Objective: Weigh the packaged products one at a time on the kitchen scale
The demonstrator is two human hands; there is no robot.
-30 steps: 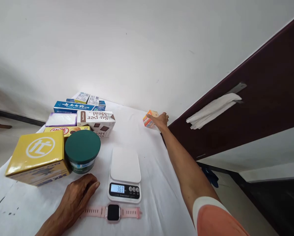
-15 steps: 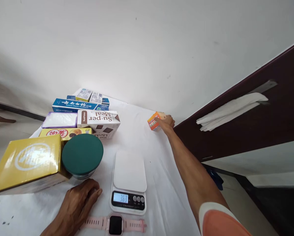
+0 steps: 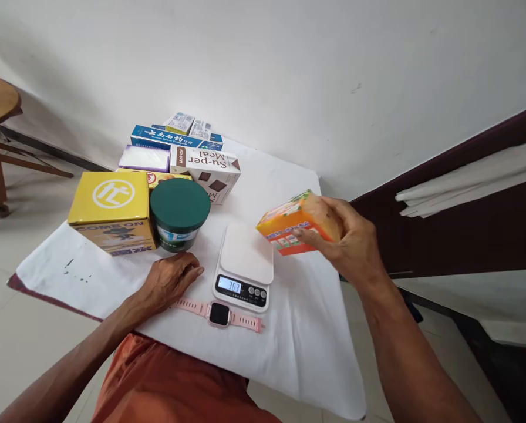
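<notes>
Apparent transfer step: the right hand [image 3: 358, 244] pinches the orange box [image 3: 285, 228], which juts leftward from the grip toward the scale [image 3: 246, 254], the next move calling for steady, level support.

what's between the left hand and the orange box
In the head view, the white scale sits between the left hand and the orange box, which the right hand holds.

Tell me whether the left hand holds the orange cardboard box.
No, the right hand grips the orange cardboard box; the left hand rests on white cloth.
</notes>
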